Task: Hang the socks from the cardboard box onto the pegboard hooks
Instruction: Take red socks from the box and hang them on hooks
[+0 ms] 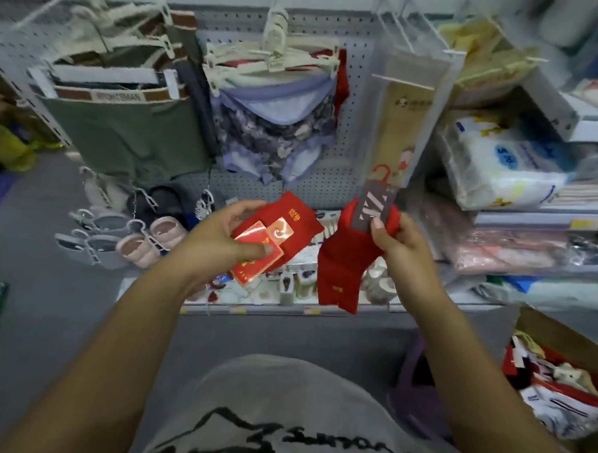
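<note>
Head cam | left hand point(218, 243) grips red carded socks point(301, 223) | right hand point(404, 246) pinches red hanging socks point(344, 262) at grey header card point(373, 209), below pegboard point(327, 183) | likely light, limp: hold stiff card, not fabric

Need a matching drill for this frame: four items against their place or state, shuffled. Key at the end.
Items
1. left hand
2. right hand
3. cardboard box
4. olive shorts

Place or state
A. lower right, holding mixed socks
B. grips red socks with grey label
C. hangs on pegboard, upper left
D. grips red socks with glossy red card

Pairs: 1-D, 2-B, 3-A, 4-C
</note>
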